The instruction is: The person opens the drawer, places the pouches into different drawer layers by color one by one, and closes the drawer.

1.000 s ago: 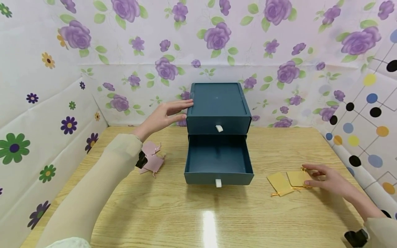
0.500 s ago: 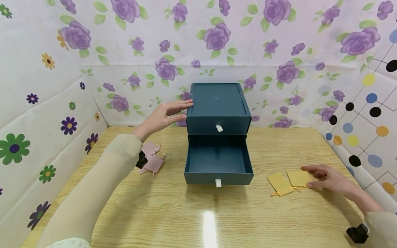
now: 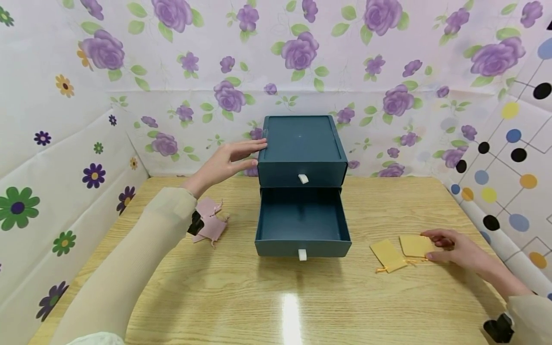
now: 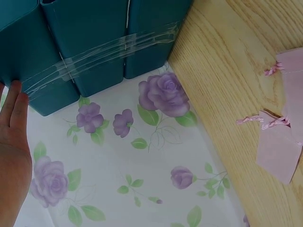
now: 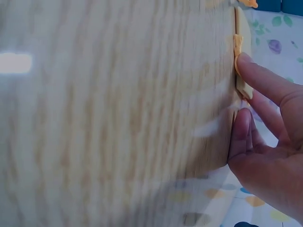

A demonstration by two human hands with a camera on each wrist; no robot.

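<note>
My left hand point(image 3: 215, 165) lies with straight fingers on the left edge of the dark teal drawer cabinet point(image 3: 299, 139); in the left wrist view this hand point(image 4: 14, 161) touches the cabinet's side point(image 4: 94, 61). The lower drawer point(image 3: 280, 248) is pulled out, and its inside shows bare. At the right, my right hand point(image 3: 465, 251) holds the edges of a yellow pouch point(image 3: 414, 245) between thumb and fingers. Seen from the right wrist, the thumb of this hand point(image 5: 274, 127) presses on the pouch point(image 5: 244, 28) near its orange cord. A second yellow pouch point(image 3: 389, 256) lies just left of it.
Several pink drawstring pouches point(image 3: 211, 227) lie left of the cabinet, close to my left wrist; they also show in the left wrist view point(image 4: 279, 151). The upper drawer point(image 3: 280, 173) is closed. Flowered cloth point(image 3: 189, 72) stands behind the wooden table point(image 3: 241, 297).
My right hand has shifted slightly right, to the edges of the yellow pouch, and more of the pouch's face shows. The left hand and the drawers keep their places.
</note>
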